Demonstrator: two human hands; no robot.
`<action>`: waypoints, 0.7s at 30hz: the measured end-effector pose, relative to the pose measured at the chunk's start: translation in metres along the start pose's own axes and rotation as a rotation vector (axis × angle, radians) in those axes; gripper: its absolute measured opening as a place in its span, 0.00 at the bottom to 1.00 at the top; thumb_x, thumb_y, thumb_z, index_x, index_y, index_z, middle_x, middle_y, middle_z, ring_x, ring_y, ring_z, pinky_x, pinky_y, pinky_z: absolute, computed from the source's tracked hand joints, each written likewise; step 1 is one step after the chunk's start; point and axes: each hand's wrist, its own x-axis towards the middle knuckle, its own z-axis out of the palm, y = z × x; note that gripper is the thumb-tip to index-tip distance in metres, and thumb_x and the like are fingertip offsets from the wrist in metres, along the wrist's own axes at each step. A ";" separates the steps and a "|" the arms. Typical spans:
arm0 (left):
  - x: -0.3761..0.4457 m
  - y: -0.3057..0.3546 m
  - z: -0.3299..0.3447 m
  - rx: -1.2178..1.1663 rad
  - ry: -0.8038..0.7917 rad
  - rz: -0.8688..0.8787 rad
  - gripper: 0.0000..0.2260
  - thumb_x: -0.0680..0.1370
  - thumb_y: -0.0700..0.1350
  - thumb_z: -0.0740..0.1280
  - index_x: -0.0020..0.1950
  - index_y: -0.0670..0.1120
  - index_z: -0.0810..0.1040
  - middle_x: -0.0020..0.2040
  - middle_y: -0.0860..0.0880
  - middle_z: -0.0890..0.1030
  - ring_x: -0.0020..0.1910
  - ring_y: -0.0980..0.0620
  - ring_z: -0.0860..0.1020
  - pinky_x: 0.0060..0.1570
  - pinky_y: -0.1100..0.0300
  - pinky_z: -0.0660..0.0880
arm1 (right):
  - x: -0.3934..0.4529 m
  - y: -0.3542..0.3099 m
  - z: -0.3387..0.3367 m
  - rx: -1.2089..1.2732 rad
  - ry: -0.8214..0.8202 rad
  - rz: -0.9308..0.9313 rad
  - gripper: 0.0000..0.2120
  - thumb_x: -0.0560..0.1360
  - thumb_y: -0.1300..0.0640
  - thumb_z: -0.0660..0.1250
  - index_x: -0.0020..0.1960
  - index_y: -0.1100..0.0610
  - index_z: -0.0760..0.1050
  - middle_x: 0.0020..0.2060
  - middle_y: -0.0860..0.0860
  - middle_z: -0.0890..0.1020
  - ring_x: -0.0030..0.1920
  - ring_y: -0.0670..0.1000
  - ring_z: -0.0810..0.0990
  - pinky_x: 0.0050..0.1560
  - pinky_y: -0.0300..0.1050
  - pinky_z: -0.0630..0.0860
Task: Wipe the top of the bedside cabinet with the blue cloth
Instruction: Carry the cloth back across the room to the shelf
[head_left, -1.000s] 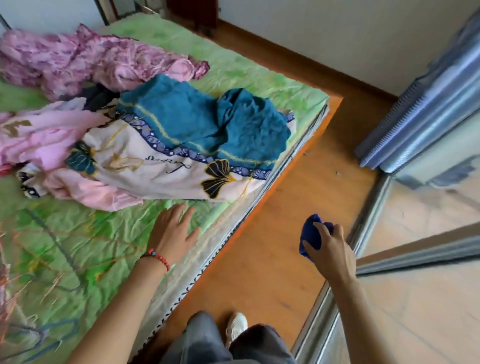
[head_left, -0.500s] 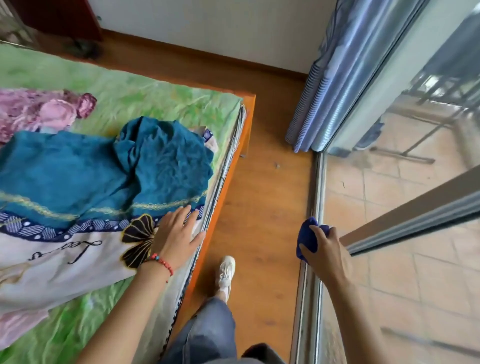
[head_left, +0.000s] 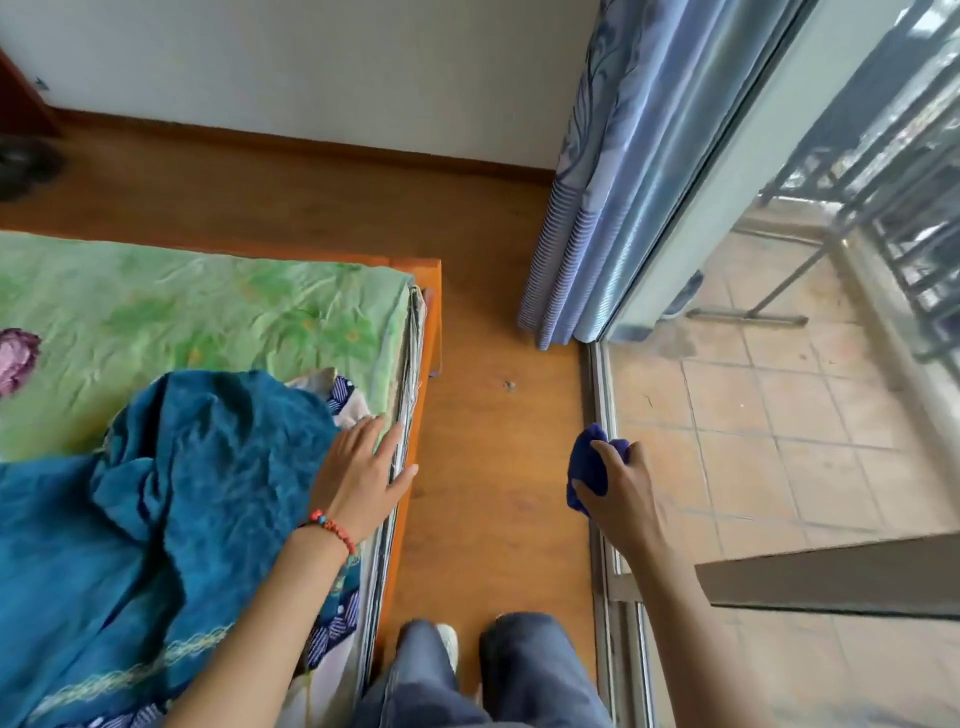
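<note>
Head view, looking down along a strip of wooden floor (head_left: 467, 322) between bed and window. Right hand (head_left: 621, 493) low at centre right, fingers curled round the bunched blue cloth (head_left: 587, 465), gripping it above the metal door track (head_left: 602, 395). Left hand (head_left: 363, 470) laid flat on the near right edge of the bed (head_left: 434, 291), fingers straight and spread, holding nothing, just beside a rumpled teal garment (head_left: 182, 467). Red bead bracelet (head_left: 335, 527) at that wrist. Green sheet (head_left: 208, 306) crumpled across the far half of the mattress, a scrap of purple fabric (head_left: 18, 358) at the far left. Striped blue curtain (head_left: 613, 182) hanging at far right against the glass sliding door (head_left: 779, 415), tiled balcony beyond. Jeans-clad legs (head_left: 519, 670) and a pale shoe (head_left: 448, 644) at the near edge.

No bedside cabinet anywhere in sight, so wiping not yet begun. Judged step: transit, cloth in hand, on the way to the cabinet. A dark wooden shape at the far left corner, too cropped to identify.

Next move, as a judgement: locate the cabinet, come up to it, then open out or flatten the wad enough to press a broad face of cloth onto the top. Possible snag: left hand leaning on the bed edge, to be freed before stepping away.
</note>
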 end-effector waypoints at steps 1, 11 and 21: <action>0.019 -0.001 0.000 0.000 0.000 0.001 0.25 0.73 0.56 0.55 0.56 0.38 0.78 0.54 0.38 0.79 0.52 0.39 0.78 0.50 0.44 0.74 | 0.017 0.000 -0.003 0.000 0.001 0.004 0.23 0.73 0.50 0.66 0.65 0.52 0.66 0.54 0.56 0.69 0.45 0.59 0.76 0.36 0.46 0.72; 0.229 -0.002 0.017 -0.098 -0.023 -0.050 0.26 0.74 0.56 0.55 0.57 0.37 0.77 0.56 0.36 0.77 0.55 0.36 0.76 0.52 0.40 0.72 | 0.228 0.011 -0.045 0.026 0.003 -0.021 0.23 0.72 0.51 0.67 0.65 0.53 0.67 0.57 0.56 0.69 0.49 0.60 0.75 0.38 0.46 0.72; 0.392 -0.030 -0.002 -0.129 0.004 -0.123 0.25 0.74 0.55 0.55 0.56 0.37 0.78 0.55 0.36 0.78 0.53 0.37 0.75 0.51 0.42 0.73 | 0.413 -0.016 -0.086 0.065 -0.041 -0.111 0.23 0.70 0.54 0.69 0.62 0.56 0.69 0.53 0.57 0.70 0.47 0.62 0.76 0.42 0.55 0.78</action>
